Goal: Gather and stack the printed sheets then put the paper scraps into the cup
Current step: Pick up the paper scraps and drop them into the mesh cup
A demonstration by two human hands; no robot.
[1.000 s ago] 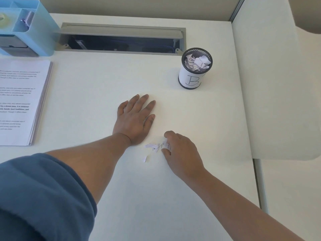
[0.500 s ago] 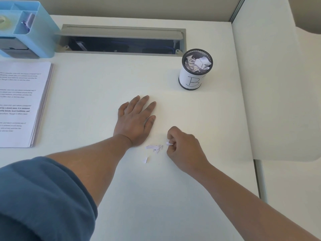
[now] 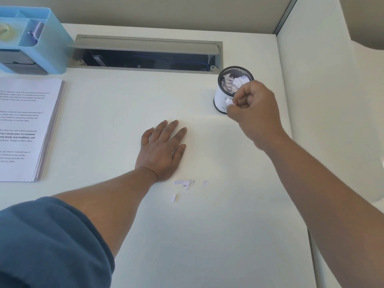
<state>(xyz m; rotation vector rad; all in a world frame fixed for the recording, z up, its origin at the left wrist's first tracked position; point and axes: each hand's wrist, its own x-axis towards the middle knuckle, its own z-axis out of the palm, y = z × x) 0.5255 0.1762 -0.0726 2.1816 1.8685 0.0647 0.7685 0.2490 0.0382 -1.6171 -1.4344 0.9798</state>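
Our right hand (image 3: 252,109) sits at the cup (image 3: 223,96), fingers (image 3: 239,100) curled tight and pinching a small white scrap (image 3: 229,101) that shows at the knuckles, in front of the cup wall at about 5 o'clock from its rim, not yet over the mouth. Risk as we judge it: the cup is already heaped with crumpled paper, so a light scrap let go from the side could land on the rim or slide off onto the desk (image 3: 207,235); a knock from the fist could also tip the cup, which looks light. Our left hand (image 3: 162,148) lies flat, fingers straight and spread, holding nothing. A few loose scraps (image 3: 185,183) lie at 5 o'clock from that hand, just beside the wrist; a sleeve or arm sweep could scatter them. The stack of printed sheets (image 3: 27,127) sits at 9 o'clock, well apart, edges roughly squared. Surface is a plain white desk with an open cable slot (image 3: 145,57) at 12 o'clock, a blue organizer (image 3: 49,46) at 11 o'clock, and a white partition (image 3: 332,100) on the right.
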